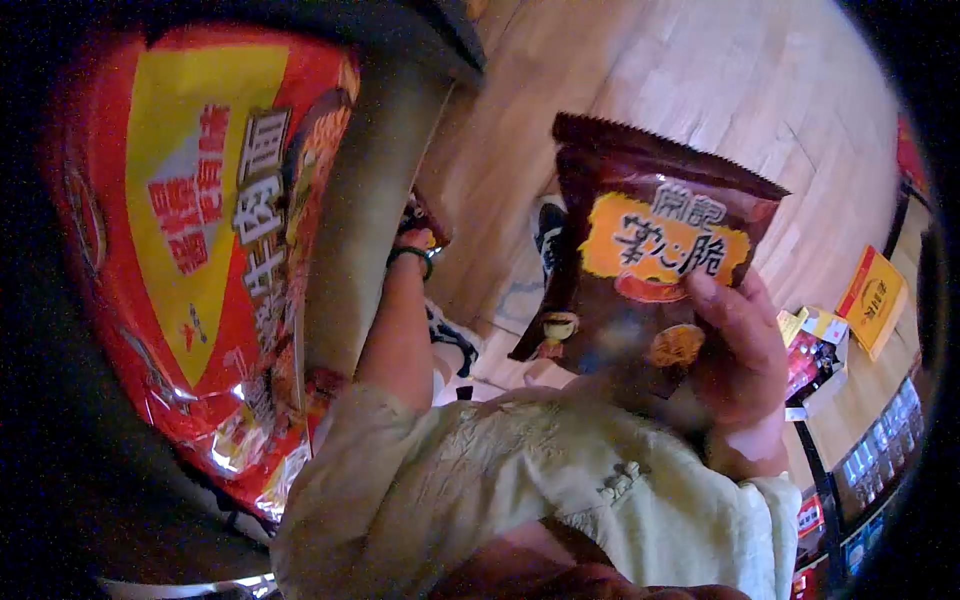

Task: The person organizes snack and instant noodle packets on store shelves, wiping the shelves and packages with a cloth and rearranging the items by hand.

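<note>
A brown snack bag [640, 262] with an orange label is held upright, its front to the camera. My right hand [740, 350] grips its lower right side, thumb across the front. Lower down on the left, my left hand [412, 240], with a dark bracelet at the wrist, is closed on a small dark packet [430, 222] beside the cardboard edge. Part of that packet and most of the left fingers are hidden.
A large red and yellow noodle package [180, 200] fills the left, beside a cardboard box [365, 180]. Shoes [455, 345] stand on the wooden floor [700, 70]. At the right are a yellow box [874, 300], an open carton [815, 365] and shelved goods [880, 440].
</note>
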{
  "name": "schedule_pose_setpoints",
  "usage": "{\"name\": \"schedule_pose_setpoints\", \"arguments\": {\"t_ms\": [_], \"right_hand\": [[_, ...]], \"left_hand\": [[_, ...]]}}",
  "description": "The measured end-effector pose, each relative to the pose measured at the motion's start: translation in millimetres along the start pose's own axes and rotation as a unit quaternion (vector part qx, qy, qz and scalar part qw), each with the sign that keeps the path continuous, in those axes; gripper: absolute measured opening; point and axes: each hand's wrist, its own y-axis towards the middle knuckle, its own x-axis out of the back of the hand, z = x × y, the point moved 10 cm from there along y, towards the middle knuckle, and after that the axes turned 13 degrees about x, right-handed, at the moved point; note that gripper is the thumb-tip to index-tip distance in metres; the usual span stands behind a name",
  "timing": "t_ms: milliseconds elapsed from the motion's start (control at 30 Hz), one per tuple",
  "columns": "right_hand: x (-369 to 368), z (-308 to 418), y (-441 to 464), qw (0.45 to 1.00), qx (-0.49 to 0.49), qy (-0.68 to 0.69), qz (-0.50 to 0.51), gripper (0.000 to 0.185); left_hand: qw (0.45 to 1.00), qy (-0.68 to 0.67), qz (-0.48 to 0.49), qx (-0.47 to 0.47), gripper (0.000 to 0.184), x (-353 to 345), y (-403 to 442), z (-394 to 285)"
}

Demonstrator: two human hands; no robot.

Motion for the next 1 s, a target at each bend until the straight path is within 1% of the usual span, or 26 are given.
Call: {"name": "schedule_pose_setpoints", "arguments": {"t_ms": [100,167,233,367,467,567,600,667,700,733,767,833,867,900,933,967,1000], "right_hand": [[-5,3,3,1.000,-0.005,0.019,0.025,0.042],[-5,7,6,0.999,0.012,0.020,0.030,0.042],[-4,6,6,0.999,-0.012,0.020,0.041,0.042],[-3,5,8,0.998,-0.026,0.027,0.051,0.040],[-19,0,7,0.996,-0.052,0.040,0.060,0.037],[-35,-17,6,0.990,-0.067,0.060,0.112,0.038],[-38,-19,5,0.988,-0.067,0.029,0.139,0.037],[-43,-30,1,0.984,-0.075,0.050,0.152,0.037],[-39,-23,-1,0.983,-0.082,0.078,0.147,0.037],[-42,-24,-8,0.980,-0.081,0.078,0.162,0.037],[-44,-22,-12,0.978,-0.081,0.087,0.171,0.038],[-50,-24,-16,0.973,-0.073,0.097,0.197,0.039],[-52,-28,-19,0.964,-0.086,0.090,0.233,0.040],[-54,-33,-22,0.955,-0.098,0.082,0.268,0.041],[-34,-19,2,0.953,-0.079,0.099,0.277,0.042],[-38,-18,-2,0.949,-0.069,0.094,0.292,0.042],[-45,-14,-7,0.945,-0.067,0.126,0.295,0.041]], "left_hand": [[0.998,-0.057,0.017,0.022,0.056,9,-31,0],[0.995,-0.091,0.034,0.025,0.055,11,-43,-4],[0.991,-0.125,0.055,0.016,0.054,12,-59,-16],[0.977,-0.193,0.091,-0.027,0.051,13,-104,-44],[0.968,-0.217,0.110,-0.057,0.049,12,-151,-51],[0.964,-0.219,0.126,-0.085,0.047,10,-205,-51],[0.966,-0.208,0.125,-0.094,0.047,10,-223,-49],[0.974,-0.168,0.101,-0.114,0.046,12,-255,-47],[0.984,-0.115,0.065,-0.123,0.045,15,-274,-47],[0.988,0.020,-0.025,-0.153,0.046,29,-294,-51],[0.987,0.013,-0.038,-0.153,0.046,41,-312,-47],[0.952,-0.066,0.026,-0.298,0.047,66,-387,-70],[0.926,-0.022,-0.024,-0.377,0.049,78,-403,-76],[0.923,-0.028,-0.038,-0.382,0.049,88,-406,-74],[0.937,-0.059,-0.044,-0.341,0.048,85,-409,-89],[0.942,-0.110,-0.049,-0.312,0.048,97,-409,-81],[0.933,-0.081,-0.114,-0.331,0.044,120,-456,-86]]}}
